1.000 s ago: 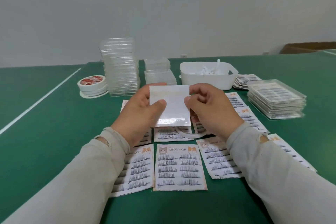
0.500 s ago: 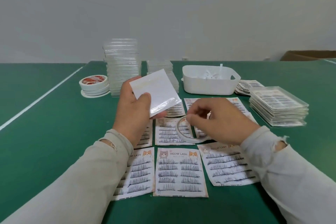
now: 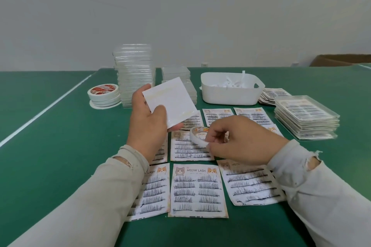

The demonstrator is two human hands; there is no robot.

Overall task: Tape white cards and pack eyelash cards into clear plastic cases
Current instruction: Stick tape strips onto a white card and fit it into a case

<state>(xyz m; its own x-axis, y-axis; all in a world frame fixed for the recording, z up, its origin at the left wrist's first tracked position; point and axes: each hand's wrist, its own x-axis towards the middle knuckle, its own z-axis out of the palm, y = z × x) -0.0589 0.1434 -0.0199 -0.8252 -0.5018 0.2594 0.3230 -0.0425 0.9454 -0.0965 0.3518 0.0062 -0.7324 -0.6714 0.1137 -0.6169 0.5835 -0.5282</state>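
Being thin, light and bendable, the square white card [image 3: 170,104] is pinched at its lower-left edge between left hand [image 3: 147,124] thumb and fingers, while the small roll of white tape [image 3: 198,136] is pinched by the right hand [image 3: 239,142].

green table [image 3: 50,156] w/ white line, white card [image 3: 170,104], white bin [image 3: 230,94], red-patterned tape rolls [image 3: 103,92], lash cards [image 3: 197,190] white w/ grey+orange cat faces
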